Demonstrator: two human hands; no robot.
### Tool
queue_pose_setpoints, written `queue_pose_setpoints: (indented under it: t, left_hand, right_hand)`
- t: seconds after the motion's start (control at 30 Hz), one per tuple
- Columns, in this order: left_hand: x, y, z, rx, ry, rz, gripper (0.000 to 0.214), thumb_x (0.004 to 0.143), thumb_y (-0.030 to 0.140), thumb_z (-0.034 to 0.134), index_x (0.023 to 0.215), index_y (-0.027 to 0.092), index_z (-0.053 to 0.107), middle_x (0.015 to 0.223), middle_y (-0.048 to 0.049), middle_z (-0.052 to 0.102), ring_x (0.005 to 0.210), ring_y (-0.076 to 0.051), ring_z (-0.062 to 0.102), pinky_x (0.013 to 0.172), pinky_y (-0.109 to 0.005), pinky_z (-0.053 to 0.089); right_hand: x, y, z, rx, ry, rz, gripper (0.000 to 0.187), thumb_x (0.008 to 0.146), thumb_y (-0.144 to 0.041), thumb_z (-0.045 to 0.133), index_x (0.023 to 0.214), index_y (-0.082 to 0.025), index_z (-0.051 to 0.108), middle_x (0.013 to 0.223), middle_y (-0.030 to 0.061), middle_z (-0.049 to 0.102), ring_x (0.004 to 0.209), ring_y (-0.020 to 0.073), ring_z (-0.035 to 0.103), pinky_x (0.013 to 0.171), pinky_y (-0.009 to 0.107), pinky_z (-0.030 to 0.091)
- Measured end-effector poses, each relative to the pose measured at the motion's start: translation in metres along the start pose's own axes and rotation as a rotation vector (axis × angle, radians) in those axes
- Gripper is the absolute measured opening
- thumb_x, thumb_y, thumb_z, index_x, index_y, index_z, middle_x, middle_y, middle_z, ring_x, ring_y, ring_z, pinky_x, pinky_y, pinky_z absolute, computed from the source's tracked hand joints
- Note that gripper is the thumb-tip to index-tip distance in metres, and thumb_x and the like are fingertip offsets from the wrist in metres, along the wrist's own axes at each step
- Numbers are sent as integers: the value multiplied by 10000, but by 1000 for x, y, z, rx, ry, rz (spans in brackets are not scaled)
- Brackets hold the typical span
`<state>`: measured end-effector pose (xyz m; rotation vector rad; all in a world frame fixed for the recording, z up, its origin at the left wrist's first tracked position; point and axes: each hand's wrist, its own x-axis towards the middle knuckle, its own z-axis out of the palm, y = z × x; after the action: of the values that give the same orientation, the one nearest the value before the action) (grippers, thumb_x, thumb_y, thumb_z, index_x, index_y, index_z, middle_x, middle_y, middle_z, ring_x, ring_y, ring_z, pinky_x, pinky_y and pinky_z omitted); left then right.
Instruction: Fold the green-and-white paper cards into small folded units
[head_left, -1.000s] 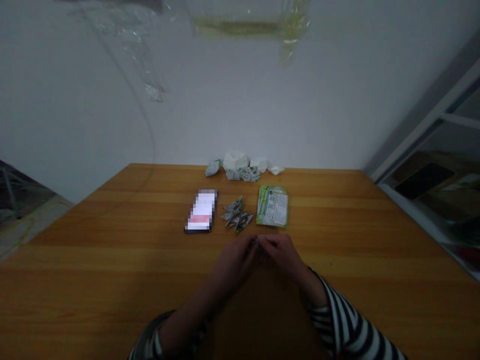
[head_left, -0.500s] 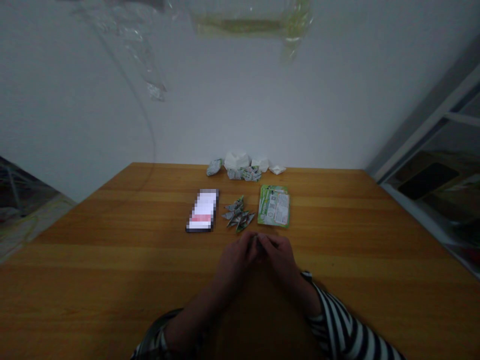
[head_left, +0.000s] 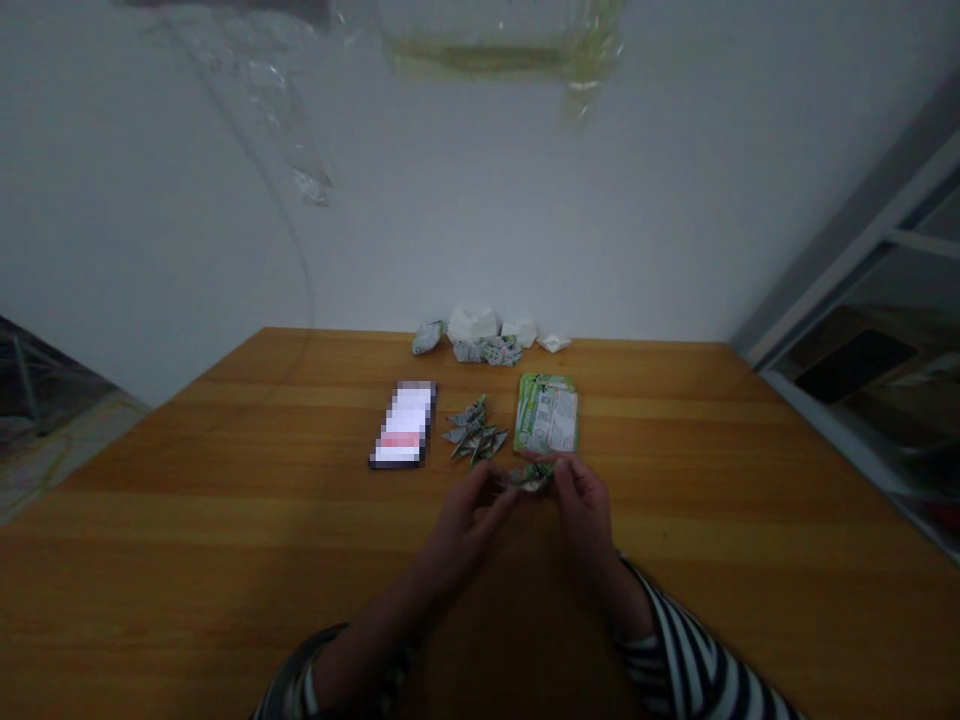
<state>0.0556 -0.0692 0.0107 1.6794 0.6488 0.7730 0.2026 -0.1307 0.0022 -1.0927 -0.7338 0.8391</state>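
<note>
Folded paper piece (head_left: 531, 478): small, pointed, creased, with green and white print showing on its outer faces. It sits between the two hands, just in front of the lower edge of the green printed packet and slightly right of centre on the desk. Fine detail of the folds is too small to read.

Left hand (head_left: 466, 525): narrow pinch, fingertips at the left end of the piece. Right hand (head_left: 583, 510): narrow pinch, thumb and fingers on the right end. Both hands are raised slightly, wrists angled inward. Striped black-and-white sleeve (head_left: 697, 650) on the right forearm; matching cuff (head_left: 300, 690) on the left.

Just ahead of the hands, a cluster of folded paper units (head_left: 472, 434), pointed, grey-green print, lying overlapped. To its right, the green printed packet (head_left: 546, 413), lying flat, back panel up, with text and small panels. To its left, a phone (head_left: 402, 424), lying flat, lit screen pixelated. Farther out, along the far edge of the desk, a row of crumpled and folded paper pieces (head_left: 480, 338), mostly white, some printed.

Desk (head_left: 225, 560): warm-toned wood grain, lit dimly. Behind it, a white wall (head_left: 135, 220), with clear plastic film (head_left: 262, 90) hanging at the top of the view. Pale window frame (head_left: 847, 270) at right
</note>
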Motion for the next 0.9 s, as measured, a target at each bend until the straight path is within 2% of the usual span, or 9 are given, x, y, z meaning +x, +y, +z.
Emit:
queue_pose_setpoints:
  t: [0.1,0.23,0.3,0.4,0.53,0.63,0.73,0.8,0.9]
  left_hand:
    - [-1,2,-3,134,40,123,178,765,255,713,847,192,567,871,-22,668,806,-174,651,751,-271,512]
    - [-2,-1,-8,276,120,222,142,761,228,713,761,187,576,809,-20,692,749,-168,656,689,-249,507]
    - [-2,-2,-9,337,105,221,118,773,232,698,763,188,588,806,-23,699,747,-171,657,689,-253,505]
    - [-3,-2,-12,426,49,204,60,813,214,637,771,194,598,827,-32,705,764,-178,659,696,-265,505]
    - [-4,-3,-15,470,-10,202,62,838,180,587,781,202,598,906,-39,724,799,-179,671,708,-262,504]
    - [-5,-7,-14,459,-6,194,58,844,174,585,797,203,602,904,-30,734,786,-170,679,698,-249,502]
    - [-6,-9,-9,423,43,177,64,839,184,595,777,202,597,862,-26,735,758,-164,680,686,-247,509]
    - [-5,-8,-5,371,95,157,84,828,208,611,752,200,577,811,-18,718,734,-158,674,682,-250,521]
    - [-2,-8,1,188,197,74,139,793,243,647,772,202,516,724,15,652,674,-143,657,635,-241,534]
  right_hand:
    - [-2,-2,-3,-20,-98,-58,199,899,-401,534,875,-218,607,1059,83,725,905,214,687,718,311,548]
    - [2,-4,-12,-139,-262,-142,97,868,-331,595,880,-236,611,1148,81,698,1017,225,668,762,321,546]
    - [7,-7,-18,-295,-344,-210,83,841,-296,632,889,-236,663,1144,75,701,1027,229,666,828,348,535]
    - [14,-15,-26,-513,-482,-322,166,831,-277,646,976,-260,724,1140,59,703,1054,231,654,928,386,499]
    - [19,-21,-30,-592,-588,-402,185,833,-277,642,991,-288,739,1134,45,704,1006,220,676,863,361,543]
    - [17,-17,-28,-573,-546,-412,177,845,-254,627,978,-274,742,1067,53,729,952,210,695,828,344,558]
    - [12,-8,-23,-515,-366,-355,90,811,-248,669,837,-237,754,902,62,762,840,218,715,774,346,573]
    - [7,-2,-18,-419,-219,-240,65,763,-261,718,810,-219,731,808,51,760,744,214,719,701,332,585]
    - [4,3,-10,-188,-87,-13,285,706,-293,766,961,-215,662,751,17,750,640,194,713,601,297,583]
